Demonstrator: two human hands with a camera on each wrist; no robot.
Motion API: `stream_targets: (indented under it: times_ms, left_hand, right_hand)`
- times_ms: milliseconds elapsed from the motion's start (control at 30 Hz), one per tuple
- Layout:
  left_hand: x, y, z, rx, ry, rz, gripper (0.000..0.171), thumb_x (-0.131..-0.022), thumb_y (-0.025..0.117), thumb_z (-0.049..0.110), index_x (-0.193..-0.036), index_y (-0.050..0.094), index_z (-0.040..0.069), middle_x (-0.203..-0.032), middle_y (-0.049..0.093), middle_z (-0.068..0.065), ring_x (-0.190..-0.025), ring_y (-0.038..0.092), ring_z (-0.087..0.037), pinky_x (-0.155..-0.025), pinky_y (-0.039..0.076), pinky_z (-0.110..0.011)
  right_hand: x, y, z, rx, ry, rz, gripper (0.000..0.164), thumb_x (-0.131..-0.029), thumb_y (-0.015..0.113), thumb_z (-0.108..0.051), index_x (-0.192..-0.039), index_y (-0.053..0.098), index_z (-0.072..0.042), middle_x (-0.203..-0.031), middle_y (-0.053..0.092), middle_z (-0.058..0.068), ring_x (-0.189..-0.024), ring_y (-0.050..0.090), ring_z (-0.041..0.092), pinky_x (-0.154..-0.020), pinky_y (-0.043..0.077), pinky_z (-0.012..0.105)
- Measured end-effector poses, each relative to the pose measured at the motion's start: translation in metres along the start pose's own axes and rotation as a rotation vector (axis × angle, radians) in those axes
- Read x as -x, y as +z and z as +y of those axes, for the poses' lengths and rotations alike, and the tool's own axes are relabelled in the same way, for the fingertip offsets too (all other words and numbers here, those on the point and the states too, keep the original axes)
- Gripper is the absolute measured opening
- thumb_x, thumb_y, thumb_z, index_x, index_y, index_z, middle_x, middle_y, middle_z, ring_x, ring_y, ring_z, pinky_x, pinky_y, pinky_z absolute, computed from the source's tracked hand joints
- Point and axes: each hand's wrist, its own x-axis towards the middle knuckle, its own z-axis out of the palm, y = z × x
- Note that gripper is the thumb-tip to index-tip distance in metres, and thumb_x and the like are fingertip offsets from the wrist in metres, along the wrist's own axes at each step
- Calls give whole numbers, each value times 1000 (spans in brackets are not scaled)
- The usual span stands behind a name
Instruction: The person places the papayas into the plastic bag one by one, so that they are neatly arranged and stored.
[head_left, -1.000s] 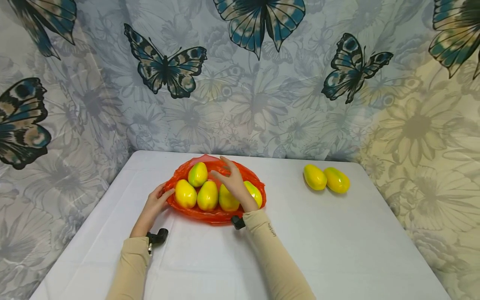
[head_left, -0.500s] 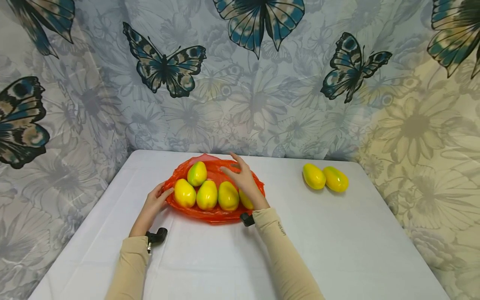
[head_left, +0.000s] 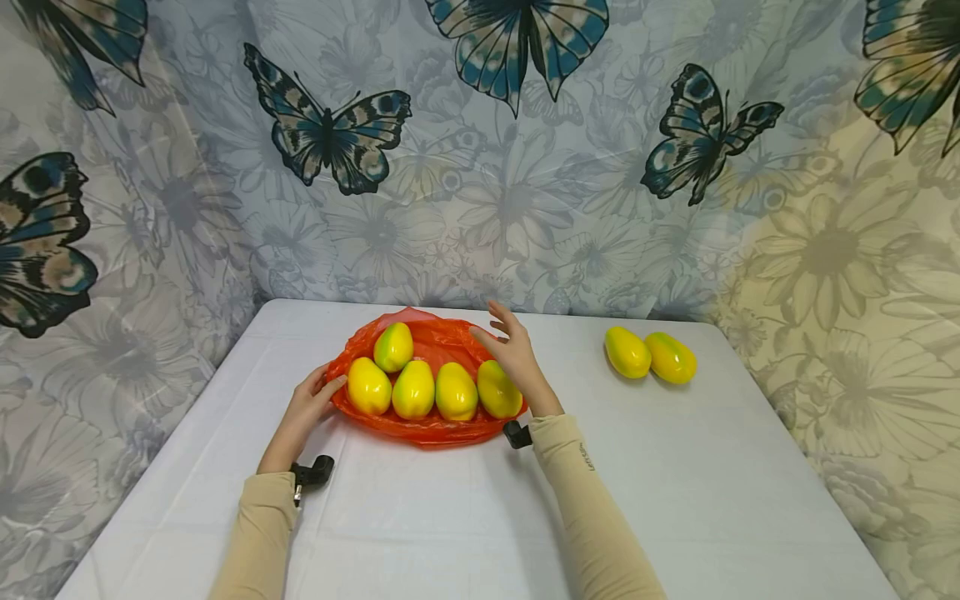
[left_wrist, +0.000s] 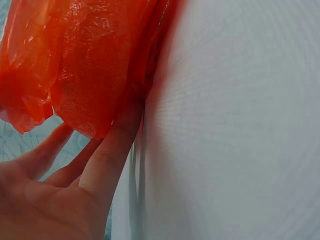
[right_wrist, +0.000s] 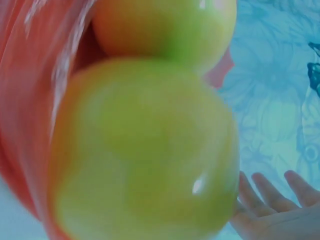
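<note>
A red plastic bag (head_left: 420,432) lies spread on the table with its mouth up. Several glossy yellow-green mangoes sit in it, among them a rightmost mango (head_left: 498,390) and an upper mango (head_left: 393,347). My left hand (head_left: 303,412) rests against the bag's left side, fingers extended. In the left wrist view, its fingers (left_wrist: 107,160) touch the red plastic low by the tabletop. Over the bag's right rim hovers my right hand (head_left: 519,358), fingers spread and holding nothing. A mango (right_wrist: 145,150) fills much of the right wrist view, with those spread fingers (right_wrist: 272,192) behind it.
Two more mangoes lie side by side at the back right, a left one (head_left: 627,352) and a right one (head_left: 672,358). A white cloth covers the table (head_left: 420,533). Butterfly-patterned fabric (head_left: 517,225) stands behind its far edge.
My right hand has moved rightward across the bag to its right rim, uncovering the mangoes at that end. My left hand stays at the bag's left side.
</note>
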Motion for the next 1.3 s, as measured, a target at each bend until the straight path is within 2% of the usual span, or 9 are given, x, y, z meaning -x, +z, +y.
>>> stream_targets:
  times_ms: [167, 433, 1000, 1167, 1300]
  left_hand:
    - [0, 0, -1, 12, 13, 1, 68, -100, 52, 41, -154, 26, 10, -156, 35, -18, -124, 49, -16, -80, 47, -9]
    - [-1, -1, -2, -2, 6, 4, 69, -99, 52, 44, -154, 27, 11, -157, 34, -17, -135, 42, -29, -82, 46, -10]
    - [0, -2, -2, -17, -2, 5, 70, -99, 52, 46, -154, 27, 11, -156, 35, -17, -132, 45, -27, -84, 47, -12]
    - [0, -1, -2, -23, -5, -2, 71, -99, 51, 46, -155, 26, 11, -157, 33, -17, -133, 44, -28, -87, 48, -14]
    - [0, -1, -1, -20, -4, -2, 71, -99, 51, 47, -155, 25, 12, -157, 33, -17, -134, 43, -29, -89, 48, -17]
  right_hand:
    - [0, -11, 2, 28, 8, 24, 66, -94, 65, -33, -151, 35, -18, -154, 38, 12, -138, 40, 33, -114, 31, 55]
    - [-1, -31, 11, 53, 38, 71, 67, -94, 65, -35, -151, 35, -15, -154, 39, 14, -141, 36, 34, -117, 27, 54]
    - [-1, -85, 34, 104, 94, 135, 74, -93, 64, -40, -153, 30, -14, -154, 38, 17, -145, 30, 34, -121, 16, 53]
    - [0, -104, 35, 113, 109, 154, 75, -94, 64, -39, -154, 28, -11, -155, 36, 19, -146, 28, 35, -122, 16, 52]
    - [2, -118, 36, 116, 108, 177, 76, -94, 64, -36, -154, 27, -10, -155, 36, 20, -146, 27, 36, -120, 22, 53]
